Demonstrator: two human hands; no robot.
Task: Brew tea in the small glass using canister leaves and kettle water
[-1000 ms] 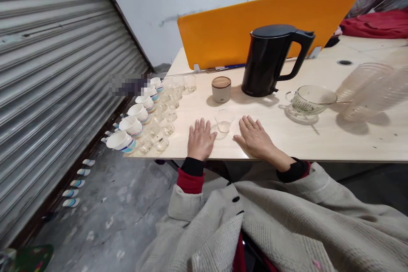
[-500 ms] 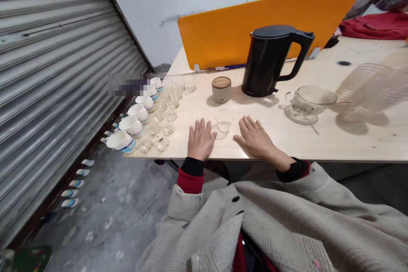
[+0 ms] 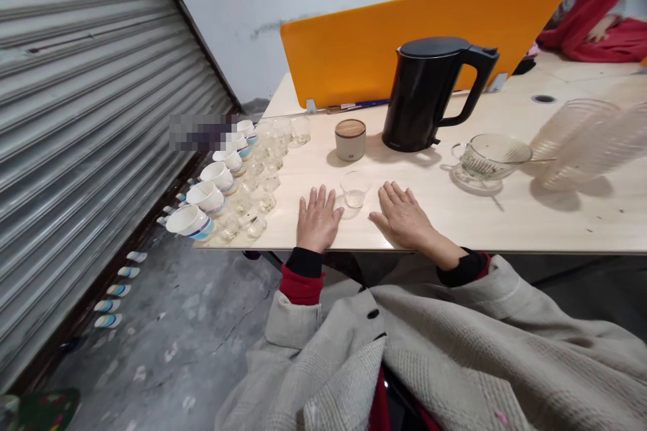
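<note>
Beige tabletop (image 3: 485, 222) carries a clear cup (image 3: 354, 199) upright between left hand (image 3: 318, 221) and right hand (image 3: 403, 217), both palms-down, fingers apart and gripping nothing; step judged a pause, any lift calling for a light pinch around its rim.

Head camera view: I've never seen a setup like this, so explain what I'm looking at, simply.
There is no machine here, only two bare hands, seen by a camera worn on the head and aimed forward and down. The left hand and right hand lie palm down on a pale table, holding nothing. Between them stands a small clear cup. Beyond it are a wooden-lidded jar and a black kettle. To the right are a handled glass bowl and stacked clear cups; to the left, rows of paper cups and clear cups.
</note>
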